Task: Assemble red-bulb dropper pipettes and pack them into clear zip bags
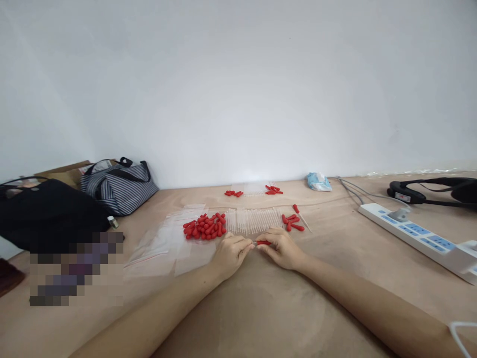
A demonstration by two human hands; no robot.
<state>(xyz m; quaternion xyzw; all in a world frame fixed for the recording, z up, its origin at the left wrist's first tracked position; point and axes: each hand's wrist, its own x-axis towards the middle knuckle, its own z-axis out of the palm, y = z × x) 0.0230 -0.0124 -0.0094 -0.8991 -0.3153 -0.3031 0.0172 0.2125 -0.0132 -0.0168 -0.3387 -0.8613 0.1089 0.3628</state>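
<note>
My right hand (pixel 283 247) pinches a red rubber dropper bulb (pixel 264 242). Opposite it, my left hand (pixel 230 254) grips a thin clear dropper tube, mostly hidden by the fingers, whose end (pixel 255 243) meets the bulb. Just beyond my hands lies a row of clear dropper tubes (pixel 253 219). A heap of red bulbs (pixel 204 227) sits left of the row, and several more bulbs (pixel 292 222) lie to its right. One dropper with its red bulb (pixel 295 209) on lies slanted beside these.
Plastic zip bags (pixel 156 251) lie at the left. Further back are more red bulbs (pixel 274 190) and tubes, and a blue-white packet (pixel 318 182). A power strip (pixel 413 233) and black headset (pixel 428 191) occupy the right; a striped bag (pixel 126 186) and black bag (pixel 52 214) the left.
</note>
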